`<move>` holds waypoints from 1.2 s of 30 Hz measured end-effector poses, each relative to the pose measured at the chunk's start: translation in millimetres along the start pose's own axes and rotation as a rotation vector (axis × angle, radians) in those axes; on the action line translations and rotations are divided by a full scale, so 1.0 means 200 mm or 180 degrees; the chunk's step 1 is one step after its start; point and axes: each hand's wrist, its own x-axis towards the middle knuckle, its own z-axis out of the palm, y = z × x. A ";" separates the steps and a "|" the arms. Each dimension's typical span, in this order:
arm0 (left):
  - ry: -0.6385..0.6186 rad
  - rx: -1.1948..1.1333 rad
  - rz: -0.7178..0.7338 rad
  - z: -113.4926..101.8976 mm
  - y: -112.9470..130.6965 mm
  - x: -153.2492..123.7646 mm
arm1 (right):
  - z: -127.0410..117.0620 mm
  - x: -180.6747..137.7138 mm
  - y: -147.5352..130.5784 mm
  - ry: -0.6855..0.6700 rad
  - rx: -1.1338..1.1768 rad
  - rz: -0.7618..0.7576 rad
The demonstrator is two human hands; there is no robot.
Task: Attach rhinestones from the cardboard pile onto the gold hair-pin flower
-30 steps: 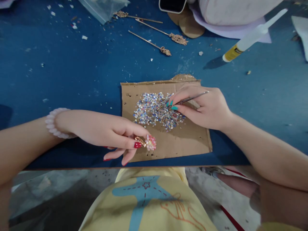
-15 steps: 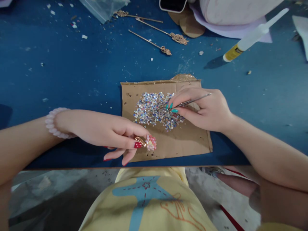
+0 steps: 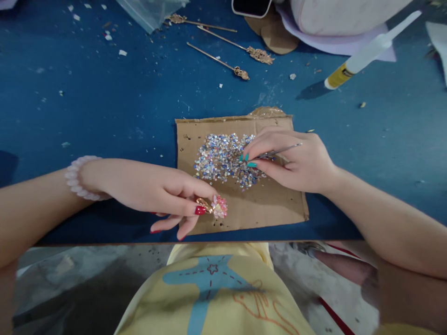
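My left hand (image 3: pixel 157 188) pinches a small gold-coloured hair clip (image 3: pixel 204 205) between thumb and forefinger, its other fingers loosely bent. At the clip's right end is a flower-like cluster of pink and pale stones (image 3: pixel 220 207). My right hand (image 3: pixel 293 163) is closed around slim metal tweezers (image 3: pixel 279 151), their rear end pointing right. Its fingertips are over a spread of shiny small rhinestones (image 3: pixel 220 156), mostly silver and blue. The tweezers' tips are hidden by the fingers. Under the stones lies a cardboard sheet (image 3: pixel 275 209).
Gold-coloured hairpins (image 3: pixel 240 73) lie on the blue table (image 3: pixel 115 97) beyond the cardboard. A white glue bottle (image 3: pixel 363 58) with a yellow label stands at the right. At the back are a clear plastic bag (image 3: pixel 148 14), a phone-like device (image 3: pixel 251 7) and a pale rounded object (image 3: pixel 342 16).
My right hand has moved slightly left and down over the rhinestones, and the tweezers' rear end has dropped a little. My left hand and the clip look unchanged.
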 end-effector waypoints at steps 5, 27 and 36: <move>-0.0005 -0.0012 0.0041 0.00 -0.01 0.00 | 0.00 0.00 0.00 -0.0034 -0.0020 0.0029; 0.0004 -0.0052 -0.0031 0.00 -0.01 0.00 | 0.00 -0.01 -0.02 0.0049 0.0023 -0.0090; -0.0048 -0.0013 -0.0012 0.00 0.00 -0.01 | 0.03 -0.02 -0.08 -0.0113 0.0437 -0.0398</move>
